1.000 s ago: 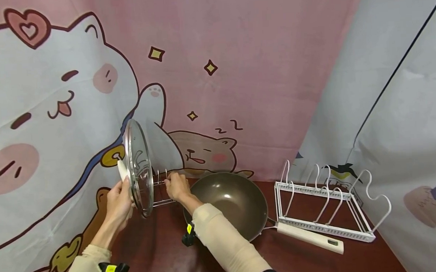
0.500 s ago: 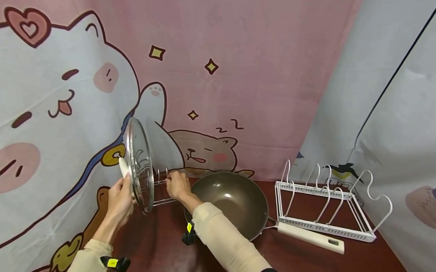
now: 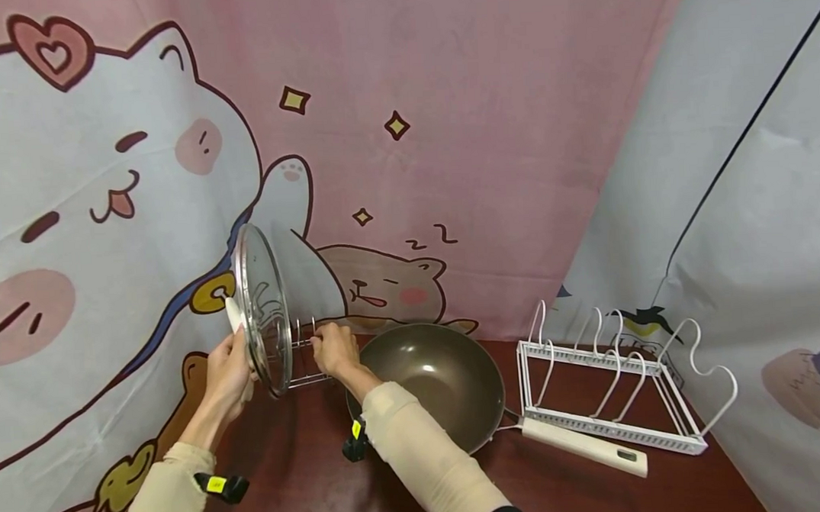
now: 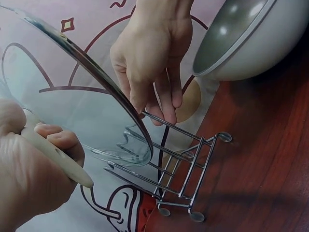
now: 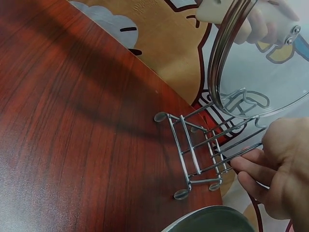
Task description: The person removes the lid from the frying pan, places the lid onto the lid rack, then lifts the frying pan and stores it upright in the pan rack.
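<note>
My left hand (image 3: 226, 375) grips the cream handle (image 4: 63, 162) of a round glass lid (image 3: 263, 293) with a metal rim. The lid stands nearly on edge, its lower rim over a small silver wire rack (image 4: 191, 166). In the right wrist view that rim overlaps the upright wire loops of the rack (image 5: 189, 144). My right hand (image 3: 336, 351) holds the rack's near-wok side, thumb and fingers on a wire. In the left wrist view its other fingers hang beside the wire. The rack's round feet show at the tabletop end.
Right of the rack sits a deep brown wok (image 3: 450, 392), its cream handle (image 3: 583, 445) pointing right. My right forearm crosses over its left side. Behind the handle stands a white rack (image 3: 617, 430) with tall curved dividers. Printed cloth (image 3: 502, 168) hangs along the back of the dark red table (image 3: 296, 475).
My left hand has moved slightly right and up, and the lid's lower rim is a little higher and farther right. My right hand stays in place on the wire rack.
</note>
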Tool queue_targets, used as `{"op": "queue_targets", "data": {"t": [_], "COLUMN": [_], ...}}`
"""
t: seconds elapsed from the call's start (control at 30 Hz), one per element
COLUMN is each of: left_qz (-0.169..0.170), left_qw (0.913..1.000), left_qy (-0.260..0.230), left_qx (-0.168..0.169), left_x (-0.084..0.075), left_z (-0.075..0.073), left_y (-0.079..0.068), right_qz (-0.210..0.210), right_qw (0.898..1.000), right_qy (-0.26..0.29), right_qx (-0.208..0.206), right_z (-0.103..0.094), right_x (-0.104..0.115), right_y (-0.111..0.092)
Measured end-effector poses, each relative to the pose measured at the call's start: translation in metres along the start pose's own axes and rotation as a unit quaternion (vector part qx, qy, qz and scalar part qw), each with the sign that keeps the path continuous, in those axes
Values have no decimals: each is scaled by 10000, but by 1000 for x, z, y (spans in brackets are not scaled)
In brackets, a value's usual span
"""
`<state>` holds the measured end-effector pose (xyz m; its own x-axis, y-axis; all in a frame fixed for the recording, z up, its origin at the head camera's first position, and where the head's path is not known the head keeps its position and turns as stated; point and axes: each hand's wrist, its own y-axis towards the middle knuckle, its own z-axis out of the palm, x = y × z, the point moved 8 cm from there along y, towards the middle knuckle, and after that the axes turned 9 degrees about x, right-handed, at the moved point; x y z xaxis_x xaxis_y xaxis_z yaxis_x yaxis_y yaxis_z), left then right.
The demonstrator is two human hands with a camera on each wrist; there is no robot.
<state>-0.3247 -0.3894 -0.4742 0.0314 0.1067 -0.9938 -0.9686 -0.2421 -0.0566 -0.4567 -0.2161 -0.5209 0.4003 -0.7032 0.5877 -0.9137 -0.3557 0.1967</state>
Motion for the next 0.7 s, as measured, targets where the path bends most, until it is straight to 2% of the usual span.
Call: {"op": "queue_targets", "data": {"t": [0.03,0.1,0.17,0.23,0.33,0.43,0.7], "left_qz": [-11,-27,-38,-65,-102,-107,52], "left_qw": [10000,10000,10000,9999,9999,9999,9997], "left_qy": [11,20,23,34,28,78,212], "left_qx": [9,43,79,100,103,53,-49], "left_x": [1,3,4,6,8,9,11], "left_z": [0,1,2,2,3,2,0], "left_y": [1,2,4,6,8,9,15], "right_qz": [-11,72,-7,45,-57,-3,122], "right_qw": [10000,9996,9999,9995,9996,9992,9993], "right_qy": [-3,136,137,206,272,352,51], "right_qx": [-10,220,61,246,102,193,361], "right_z": [0,-10,-5,-7,3,6,-34], "right_x": [0,8,4,5,-4,-6,25], "right_y": [0,-4,-1,-2,5,6,-23]}}
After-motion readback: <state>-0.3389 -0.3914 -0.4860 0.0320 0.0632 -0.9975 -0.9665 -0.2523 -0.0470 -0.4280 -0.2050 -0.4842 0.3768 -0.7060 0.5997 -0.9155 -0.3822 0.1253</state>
